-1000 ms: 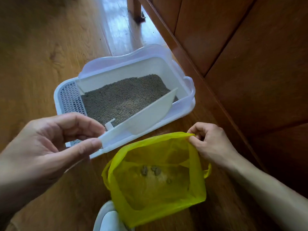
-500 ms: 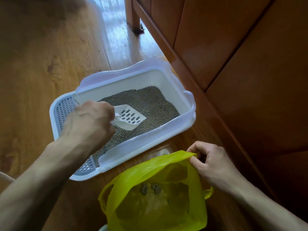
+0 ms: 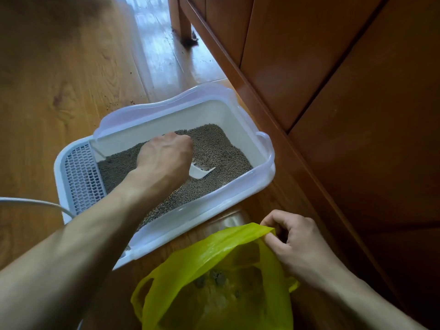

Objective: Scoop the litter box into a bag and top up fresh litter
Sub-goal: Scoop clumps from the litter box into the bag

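so this one's mid-scoop, the person is working through the litter box (image 3: pixel 265 160), which sits on the wood floor (image 3: pixel 59 79) right alongside a wooden cabinet (image 3: pixel 333 91). the left hand (image 3: pixel 164 158) is down inside the box with its fingers curled round the handle of the white scoop (image 3: pixel 201 171), and the scoop's front end is dug into the grey litter (image 3: pixel 214 144) about the middle of the box. can't tell if there's actually a clump in it, the hand hides most of the scoop

the right hand (image 3: pixel 292 244) is off on its own, well apart from the left, pinching the rim of the yellow bag (image 3: pixel 214 253) to keep the mouth open. the bag sits just in front of the box's near edge, and there are a few dark clumps (image 3: pixel 216 278) lying in the bottom of it already, so the scooping looks partly done. no sign of a fresh litter bag or container anywhere in view, so the top-up bit looks like it's not started

next move probably wants the scoop lifted level, given a little shake over the box so loose granules drop through the slots, then carried across the near rim and tipped into the bag. the right hand needs to hold that mouth wide or stuff lands on the floor. there's also a white cable (image 3: pixel 35 203) at the left, nothing to do with it
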Demonstrator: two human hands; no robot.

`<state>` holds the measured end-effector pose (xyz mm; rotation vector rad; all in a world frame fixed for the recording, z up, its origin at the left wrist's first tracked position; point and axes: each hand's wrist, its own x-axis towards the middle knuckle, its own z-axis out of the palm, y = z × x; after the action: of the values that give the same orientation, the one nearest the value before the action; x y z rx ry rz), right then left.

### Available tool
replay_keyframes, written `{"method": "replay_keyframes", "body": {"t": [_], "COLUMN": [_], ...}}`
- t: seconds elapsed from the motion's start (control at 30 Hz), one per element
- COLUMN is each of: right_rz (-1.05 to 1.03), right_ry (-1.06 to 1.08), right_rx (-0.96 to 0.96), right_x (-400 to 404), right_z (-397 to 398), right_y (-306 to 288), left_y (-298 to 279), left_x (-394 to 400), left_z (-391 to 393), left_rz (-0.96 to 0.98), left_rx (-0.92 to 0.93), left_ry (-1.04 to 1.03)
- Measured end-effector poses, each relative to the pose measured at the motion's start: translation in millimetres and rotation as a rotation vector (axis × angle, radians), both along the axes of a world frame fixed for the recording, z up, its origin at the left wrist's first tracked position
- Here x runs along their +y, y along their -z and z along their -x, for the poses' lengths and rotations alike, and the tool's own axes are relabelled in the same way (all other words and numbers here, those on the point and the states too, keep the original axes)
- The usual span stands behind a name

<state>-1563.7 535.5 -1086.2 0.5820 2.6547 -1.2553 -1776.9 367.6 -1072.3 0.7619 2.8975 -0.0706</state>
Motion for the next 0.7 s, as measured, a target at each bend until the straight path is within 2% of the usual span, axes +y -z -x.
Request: {"method": "replay_keyframes", "body": {"t": [0.1,0.33,0.7], "right_rz": [0.003,0.013,0.031], "right_ry": [0.006,0.022,0.019], "right_rx": [-0.006,0.014,0.016], "right_x": [-0.4,-5.6,-11.2], "right_z": [2.0,7.6,7.0], "right_y": [1.0,1.9,2.0], "left_y": [15.3,60.3,69.9], "left_x": [9.5,-0.2,-13.8], "left_z": [4.2,5.2,-5.2], "left_rz": [-0.134,-0.422,-0.560], "left_rx": [-0.027,-0.223,-0.256], "left_ry": [0.020,-0.041,0.011]}}
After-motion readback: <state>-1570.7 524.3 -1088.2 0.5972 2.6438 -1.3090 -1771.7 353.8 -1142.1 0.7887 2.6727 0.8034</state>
